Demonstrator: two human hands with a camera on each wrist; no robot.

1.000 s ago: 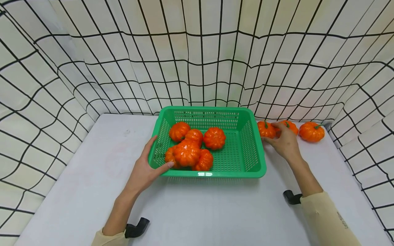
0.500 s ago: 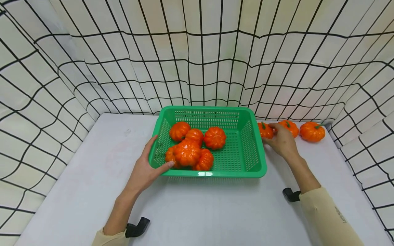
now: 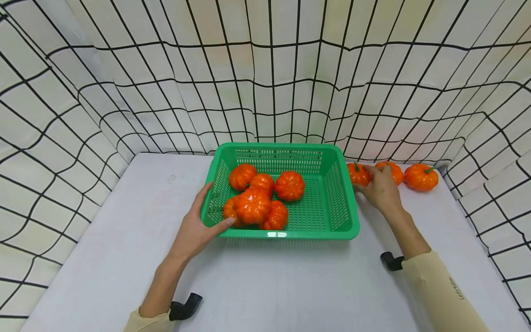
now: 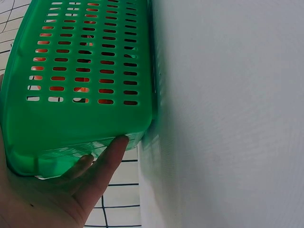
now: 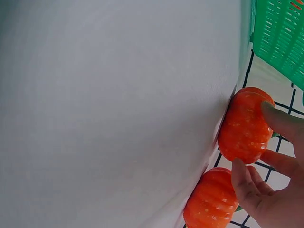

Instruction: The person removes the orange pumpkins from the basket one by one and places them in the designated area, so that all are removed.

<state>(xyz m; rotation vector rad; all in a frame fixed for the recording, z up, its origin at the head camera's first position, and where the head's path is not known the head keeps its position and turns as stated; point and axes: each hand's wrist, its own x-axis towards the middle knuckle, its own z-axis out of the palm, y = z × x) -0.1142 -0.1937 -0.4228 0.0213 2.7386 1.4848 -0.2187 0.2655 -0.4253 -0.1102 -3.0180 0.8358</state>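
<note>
A green plastic basket stands mid-table with several orange toy pumpkins inside. My left hand grips its front left corner, thumb over the rim and fingers against the outer wall; the left wrist view shows the thumb under the basket. Right of the basket, my right hand holds a loose pumpkin that sits on the table. In the right wrist view the fingers curl around that pumpkin, with a second one just behind it.
Two more pumpkins lie along the back right table edge. The white table is walled on three sides by white cloth with a black grid. Bare tabletop stretches left of and in front of the basket.
My right hand has shifted slightly left and back, its fingers closing round the loose pumpkin nearest the basket. The left hand and basket have stayed put.
</note>
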